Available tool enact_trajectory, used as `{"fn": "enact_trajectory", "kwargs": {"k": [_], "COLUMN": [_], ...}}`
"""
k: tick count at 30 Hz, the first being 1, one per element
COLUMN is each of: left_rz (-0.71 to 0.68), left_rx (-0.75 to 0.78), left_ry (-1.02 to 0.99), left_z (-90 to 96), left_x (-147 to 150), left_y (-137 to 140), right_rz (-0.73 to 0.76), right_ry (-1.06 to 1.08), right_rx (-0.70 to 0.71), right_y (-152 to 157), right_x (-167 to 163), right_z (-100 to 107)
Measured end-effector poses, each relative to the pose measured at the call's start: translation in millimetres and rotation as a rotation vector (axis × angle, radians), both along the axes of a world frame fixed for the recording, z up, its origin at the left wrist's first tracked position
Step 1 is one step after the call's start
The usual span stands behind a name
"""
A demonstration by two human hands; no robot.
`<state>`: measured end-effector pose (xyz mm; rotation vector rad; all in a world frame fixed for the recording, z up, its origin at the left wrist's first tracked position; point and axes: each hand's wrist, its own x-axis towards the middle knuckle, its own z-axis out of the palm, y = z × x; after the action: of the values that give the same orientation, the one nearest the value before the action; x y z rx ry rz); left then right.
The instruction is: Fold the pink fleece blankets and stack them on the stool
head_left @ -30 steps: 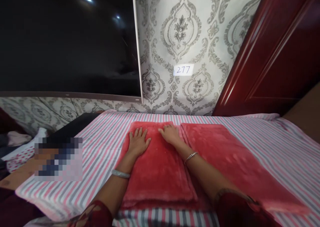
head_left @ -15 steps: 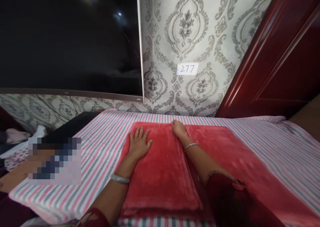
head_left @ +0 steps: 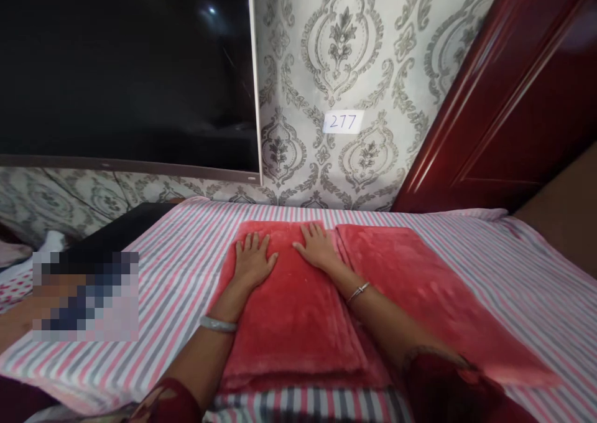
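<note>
A red plush blanket (head_left: 293, 323) lies folded, its left part a thick stack of layers and its right part (head_left: 420, 286) spread flatter. My left hand (head_left: 252, 261) rests palm down near the far left corner of the stack, fingers spread. On the same stack, near its far right corner, my right hand (head_left: 318, 247) is laid flat with its fingers apart. Neither hand grips the fabric. A narrow dip separates the stack from the flatter part, and my right forearm crosses over it.
A striped sheet (head_left: 177, 274) covers the surface under the blanket. Behind it are a large black television (head_left: 125, 68), patterned wallpaper with a paper label (head_left: 344, 121) reading 277, and a dark red wooden panel (head_left: 513, 118) at right. A blurred-out patch (head_left: 88, 295) sits at left.
My right hand has let go of the blanket's far folded edge, shifted slightly left and opened flat on the stack. My left hand stays in place on the blanket. The view has shifted slightly.
</note>
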<state>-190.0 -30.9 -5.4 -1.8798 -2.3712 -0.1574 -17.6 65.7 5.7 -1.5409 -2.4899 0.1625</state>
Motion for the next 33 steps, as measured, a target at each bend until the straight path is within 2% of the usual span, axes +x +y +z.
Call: {"fn": "enact_trajectory", "kwargs": {"k": [4,10,13,15,19,23,28,30,33], "left_rz": [0.006,-0.015,-0.018,-0.024,-0.021,-0.020,0.043,0.037,0.127], "left_rx": [0.003,0.062,0.069,0.070,0.053,0.001,0.047,0.077,0.126], "left_ry": [0.000,-0.022,-0.028,-0.024,-0.015,-0.076,-0.251,-0.373,-0.552], "left_z": [1.8,6.5,7.0,6.7,8.4,20.1,37.8,37.4,29.6], "left_x": [0,0,-1,-2,1,0,-39,-63,-87], "left_y": [0,-1,-1,-1,-1,0,-17,-33,-60], "right_rz": [-0.001,0.003,0.052,0.091,0.135,0.154,0.198,0.201,0.203], "right_ry": [-0.007,-0.014,0.035,0.053,0.036,0.053,0.051,0.055,0.082], "right_rx": [-0.087,-0.226,-0.160,-0.108,-0.094,-0.038,-0.129,-0.190,-0.229], "right_y": [-7,-18,-43,-65,-100,-108,-107,-116,-140], "right_x": [4,6,12,18,32,37,43,47,52], "right_z": [-13,16,24,19,-7,-20,-1,10,19]}}
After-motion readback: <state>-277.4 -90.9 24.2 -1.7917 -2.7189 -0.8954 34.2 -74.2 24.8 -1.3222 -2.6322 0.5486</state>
